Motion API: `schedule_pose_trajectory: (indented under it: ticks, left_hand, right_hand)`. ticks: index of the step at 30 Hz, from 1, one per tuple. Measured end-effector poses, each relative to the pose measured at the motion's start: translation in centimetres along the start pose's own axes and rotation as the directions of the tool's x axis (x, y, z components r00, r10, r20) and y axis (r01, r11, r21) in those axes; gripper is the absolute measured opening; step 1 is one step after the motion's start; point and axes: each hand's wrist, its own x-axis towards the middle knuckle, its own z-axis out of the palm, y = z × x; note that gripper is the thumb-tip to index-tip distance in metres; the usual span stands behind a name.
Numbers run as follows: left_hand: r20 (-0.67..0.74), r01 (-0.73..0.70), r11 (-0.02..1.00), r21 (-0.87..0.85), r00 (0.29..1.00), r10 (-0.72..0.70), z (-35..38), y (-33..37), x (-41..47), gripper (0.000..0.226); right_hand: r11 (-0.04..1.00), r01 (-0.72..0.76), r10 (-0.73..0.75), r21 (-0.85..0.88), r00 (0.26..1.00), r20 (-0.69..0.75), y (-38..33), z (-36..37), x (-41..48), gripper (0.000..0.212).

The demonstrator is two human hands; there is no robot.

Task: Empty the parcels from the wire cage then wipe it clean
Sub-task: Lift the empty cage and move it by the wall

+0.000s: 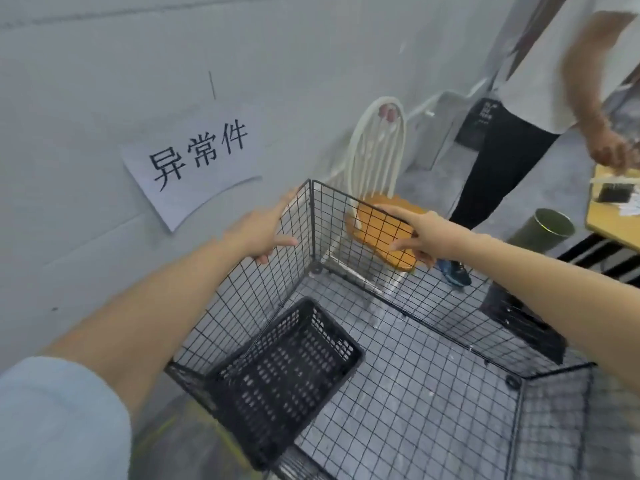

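Observation:
The black wire cage [433, 368] stands open-topped on the grey floor against the wall. The only thing inside it is a black perforated plastic basket [284, 379], tilted in the near left corner. My left hand [259, 230] holds the top edge of the cage's left panel near the far corner, thumb inside and fingers outside. My right hand [419, 233] grips the top edge of the far panel, with the thumb on the inner side and the fingers behind the mesh.
A white chair with an orange seat [377, 233] stands just behind the cage. Another person [519, 133] stands at the right by a wooden table [613, 216]. A green bin [547, 230] sits under it. A paper sign [197, 157] hangs on the wall.

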Motion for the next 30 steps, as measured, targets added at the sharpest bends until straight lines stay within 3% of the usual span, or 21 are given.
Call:
schedule_pose_trajectory:
  ticks: [10, 19, 30]
  left_hand:
    - [-0.107, 0.257, 0.961, -0.102, 0.957, -0.268, 3.9, -6.3, -2.9, 0.101]
    - [-0.124, 0.396, 0.907, -0.146, 0.902, -0.413, 9.0, -14.1, -4.1, 0.105]
    - [-0.159, 0.427, 0.843, -0.326, 0.855, -0.494, 16.4, -22.6, -5.3, 0.106]
  right_hand:
    - [0.964, 0.214, -0.187, -0.159, 0.968, 0.169, -2.5, 3.4, 9.5, 0.084]
    - [0.922, 0.344, -0.284, -0.176, 0.912, 0.297, -5.7, 9.6, 15.7, 0.081]
    - [0.885, 0.421, -0.305, -0.198, 0.847, 0.435, -7.8, 19.5, 23.9, 0.076]
